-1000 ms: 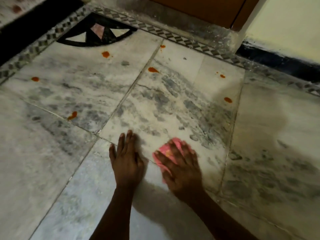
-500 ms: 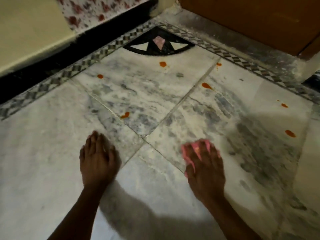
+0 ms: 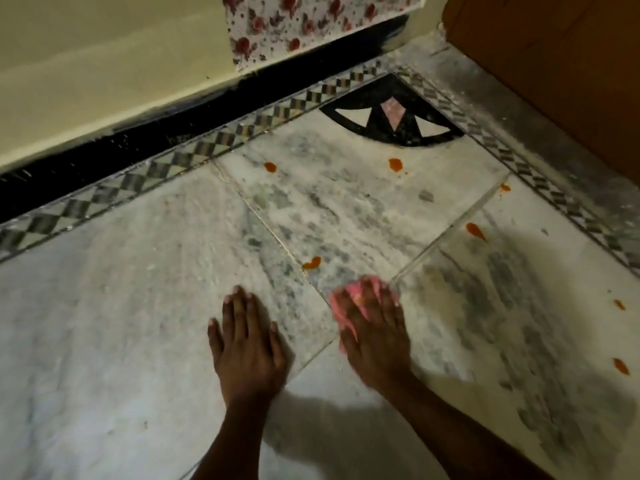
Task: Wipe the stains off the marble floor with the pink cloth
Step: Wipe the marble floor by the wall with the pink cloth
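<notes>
Floor (image 3: 104, 323): carries both hands, cloth, stains.
Left hand (image 3: 247, 344): flat on floor, left of right hand, apart from it.
Right hand (image 3: 375, 336): on cloth.
Cloth (image 3: 356, 292): on floor, under right hand.
Nearest stain (image 3: 311, 262): just beyond cloth, to its left.
Other stains (image 3: 394, 164): farther off and to the right.
Border (image 3: 194, 152): behind floor slabs, before wall (image 3: 104, 64).
Inlay (image 3: 393, 114): far corner.

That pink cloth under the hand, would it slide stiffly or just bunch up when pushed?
Probably floppy: the pink cloth lies crumpled under the right hand, bulging between the fingers. It likely bunches unless pressed flat, and seems light, since one palm covers most of it.
</notes>
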A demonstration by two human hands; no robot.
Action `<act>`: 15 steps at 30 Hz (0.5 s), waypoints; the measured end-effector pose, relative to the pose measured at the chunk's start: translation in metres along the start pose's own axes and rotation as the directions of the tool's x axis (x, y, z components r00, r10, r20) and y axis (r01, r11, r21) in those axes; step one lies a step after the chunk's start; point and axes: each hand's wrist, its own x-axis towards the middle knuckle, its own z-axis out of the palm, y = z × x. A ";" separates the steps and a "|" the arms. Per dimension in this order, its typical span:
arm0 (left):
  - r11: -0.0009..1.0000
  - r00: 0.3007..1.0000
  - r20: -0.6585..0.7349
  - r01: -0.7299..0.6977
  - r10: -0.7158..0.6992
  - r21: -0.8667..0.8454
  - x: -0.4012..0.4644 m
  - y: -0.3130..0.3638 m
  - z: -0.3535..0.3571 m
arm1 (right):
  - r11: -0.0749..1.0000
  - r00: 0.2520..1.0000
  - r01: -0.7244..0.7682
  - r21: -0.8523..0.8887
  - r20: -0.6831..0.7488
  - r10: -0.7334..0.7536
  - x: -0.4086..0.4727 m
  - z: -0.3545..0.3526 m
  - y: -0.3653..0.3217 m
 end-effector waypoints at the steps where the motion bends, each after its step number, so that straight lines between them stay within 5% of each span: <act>1: 1.000 1.000 0.004 0.006 -0.006 0.008 0.002 0.000 -0.001 | 0.989 0.988 -0.149 0.020 -0.029 0.149 0.033 0.005 -0.012; 4: 0.999 1.000 0.018 -0.009 0.009 0.034 0.002 -0.001 0.001 | 0.951 0.954 -0.298 0.075 -0.021 0.301 0.100 0.016 -0.060; 9: 0.999 0.999 0.035 -0.006 0.004 0.037 0.002 0.000 -0.001 | 0.992 0.994 0.111 0.067 -0.015 -0.110 0.041 0.007 -0.054; 11: 0.999 0.999 0.036 -0.006 0.004 0.039 0.005 0.002 -0.001 | 0.996 0.997 -0.072 0.052 -0.002 0.072 0.048 0.010 -0.031; 13: 0.999 1.000 0.026 -0.012 0.011 0.035 0.005 0.001 0.002 | 0.897 0.900 -0.425 0.122 -0.049 0.434 0.090 0.016 -0.039; 15: 0.998 0.999 0.021 -0.039 0.038 0.042 0.003 -0.001 0.005 | 0.846 0.859 -0.501 0.181 -0.015 0.512 0.130 0.017 -0.068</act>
